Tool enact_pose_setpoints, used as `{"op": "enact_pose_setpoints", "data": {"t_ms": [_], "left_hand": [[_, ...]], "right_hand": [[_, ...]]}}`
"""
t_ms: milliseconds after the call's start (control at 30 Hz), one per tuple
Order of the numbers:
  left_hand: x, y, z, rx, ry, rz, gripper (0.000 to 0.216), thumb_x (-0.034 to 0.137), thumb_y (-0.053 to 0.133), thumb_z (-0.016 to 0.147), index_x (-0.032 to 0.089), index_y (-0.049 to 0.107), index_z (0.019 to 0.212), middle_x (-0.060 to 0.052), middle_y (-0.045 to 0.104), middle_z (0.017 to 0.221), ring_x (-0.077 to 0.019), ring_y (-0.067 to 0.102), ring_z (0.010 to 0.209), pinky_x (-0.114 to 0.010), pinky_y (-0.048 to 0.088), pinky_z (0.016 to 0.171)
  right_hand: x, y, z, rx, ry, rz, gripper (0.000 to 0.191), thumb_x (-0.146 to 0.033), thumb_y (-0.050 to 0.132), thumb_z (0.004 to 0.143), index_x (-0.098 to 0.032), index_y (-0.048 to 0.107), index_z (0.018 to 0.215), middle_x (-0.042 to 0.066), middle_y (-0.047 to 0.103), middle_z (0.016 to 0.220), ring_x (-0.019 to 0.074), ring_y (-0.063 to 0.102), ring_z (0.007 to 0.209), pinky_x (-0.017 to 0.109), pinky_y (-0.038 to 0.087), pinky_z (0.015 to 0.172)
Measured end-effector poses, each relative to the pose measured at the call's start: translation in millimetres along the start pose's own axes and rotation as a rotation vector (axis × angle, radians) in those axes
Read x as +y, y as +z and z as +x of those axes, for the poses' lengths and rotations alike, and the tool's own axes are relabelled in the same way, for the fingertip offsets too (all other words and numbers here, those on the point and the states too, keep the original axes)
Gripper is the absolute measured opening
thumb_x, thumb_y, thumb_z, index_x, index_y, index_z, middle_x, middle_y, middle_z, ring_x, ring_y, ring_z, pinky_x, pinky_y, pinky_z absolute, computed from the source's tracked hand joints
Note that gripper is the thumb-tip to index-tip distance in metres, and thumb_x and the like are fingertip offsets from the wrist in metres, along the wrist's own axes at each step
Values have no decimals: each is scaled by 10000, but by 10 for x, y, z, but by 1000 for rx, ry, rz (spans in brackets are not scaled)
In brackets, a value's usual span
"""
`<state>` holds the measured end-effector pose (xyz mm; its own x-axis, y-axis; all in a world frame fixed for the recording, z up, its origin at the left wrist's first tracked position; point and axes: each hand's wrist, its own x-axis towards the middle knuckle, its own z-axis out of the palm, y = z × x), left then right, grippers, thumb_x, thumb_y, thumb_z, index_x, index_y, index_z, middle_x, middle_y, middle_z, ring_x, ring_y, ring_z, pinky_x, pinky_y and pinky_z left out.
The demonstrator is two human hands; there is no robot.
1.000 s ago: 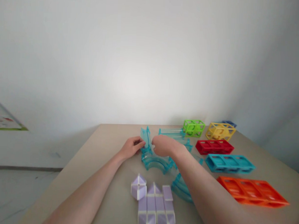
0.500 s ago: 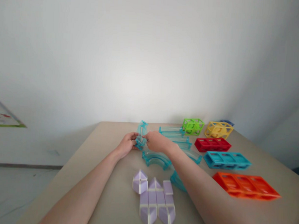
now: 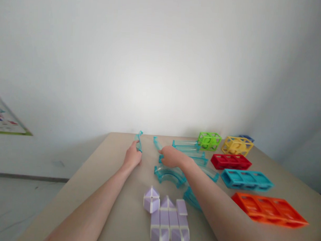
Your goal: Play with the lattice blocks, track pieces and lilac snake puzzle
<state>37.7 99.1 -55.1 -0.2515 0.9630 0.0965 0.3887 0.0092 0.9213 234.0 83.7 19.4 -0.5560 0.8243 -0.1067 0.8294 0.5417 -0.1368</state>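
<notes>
My left hand (image 3: 133, 156) is closed on a clear blue track piece (image 3: 139, 141) that stands up from its fingers near the far end of the table. To the right, my right hand (image 3: 173, 157) grips another clear blue track piece (image 3: 157, 143), whose end points up and left. The two pieces are apart. Just below my right hand lies a curved clear blue track piece (image 3: 170, 173). Straight clear blue track pieces (image 3: 186, 146) are laid out behind it. The fingertips of both hands are partly hidden.
A lilac and white folding block toy (image 3: 169, 219) lies at the front. Along the right stand open plastic frames: green (image 3: 209, 141), yellow (image 3: 237, 146), red (image 3: 231, 161), teal (image 3: 246, 179) and orange (image 3: 269, 210). A wall rises behind the table (image 3: 115, 210).
Earlier both hands met around the clear blue pieces; now they have parted, each with one piece. My left hand went left and the view tilted slightly.
</notes>
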Motion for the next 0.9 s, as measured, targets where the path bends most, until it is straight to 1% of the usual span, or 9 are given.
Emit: {"op": "enact_pose_setpoints", "data": {"t_ms": [100,200,333,400,467,567,633,767,900], "left_hand": [[-17,-102,29,93,97,148,386,102,590,682,222,672,1039,-79,641,751,-302,653,833,-378,479,745],[-1,-109,-1,117,172,280,242,199,573,761,201,728,948,-140,631,931,-355,604,993,-490,429,901],[60,-52,-71,74,368,420,379,342,551,843,243,654,1194,-142,553,1217,-324,497,1192,-488,335,1056],[81,-39,-104,-23,576,535,474,386,532,872,289,532,1336,-115,475,1372,-306,407,1296,-485,298,1094],[80,-36,-132,-139,720,644,502,425,510,890,330,465,1382,-92,407,1462,-330,330,1358,-551,275,1092],[35,-22,-140,-253,719,711,411,455,504,894,386,540,1297,-56,415,1475,-380,299,1376,-679,237,1048],[-13,1,-101,-266,692,706,326,421,488,909,374,612,1207,-49,466,1437,-380,330,1364,-711,233,1030],[-123,59,65,-212,712,588,296,301,435,938,260,683,1094,-94,502,1394,-299,439,1310,-571,332,1072],[-206,69,185,-152,738,488,296,248,433,935,213,702,1051,-113,510,1382,-282,456,1305,-502,350,1094]], "right_hand": [[30,44,26,24,-17,14,392,-136,526,795,-59,663,1154,229,678,1109,313,635,1079,341,484,893],[41,97,52,66,-49,41,414,-148,527,804,-54,623,1196,227,647,1162,293,614,1109,340,455,943],[-20,100,57,126,-110,86,560,-173,527,823,-54,455,1365,205,501,1379,245,492,1267,309,377,1039],[-53,54,36,142,-130,96,624,-170,518,836,-66,360,1431,181,422,1455,220,410,1337,293,336,1071],[-57,-29,-14,127,-118,92,588,-140,504,837,-82,403,1413,172,473,1420,225,439,1316,297,350,1056],[-6,-205,-155,64,-41,64,465,-166,556,807,-77,589,1262,201,642,1205,299,585,1155,352,439,946],[31,-328,-270,-22,26,42,503,-266,674,736,-101,639,1210,195,689,1104,336,643,1043,373,488,841],[-10,-462,-410,-262,185,-16,642,-357,822,554,-189,682,1158,140,708,1063,334,662,997,341,503,734],[-147,-405,-366,-345,204,-37,365,-310,815,557,-138,769,876,143,732,839,311,699,839,304,486,634]]}}
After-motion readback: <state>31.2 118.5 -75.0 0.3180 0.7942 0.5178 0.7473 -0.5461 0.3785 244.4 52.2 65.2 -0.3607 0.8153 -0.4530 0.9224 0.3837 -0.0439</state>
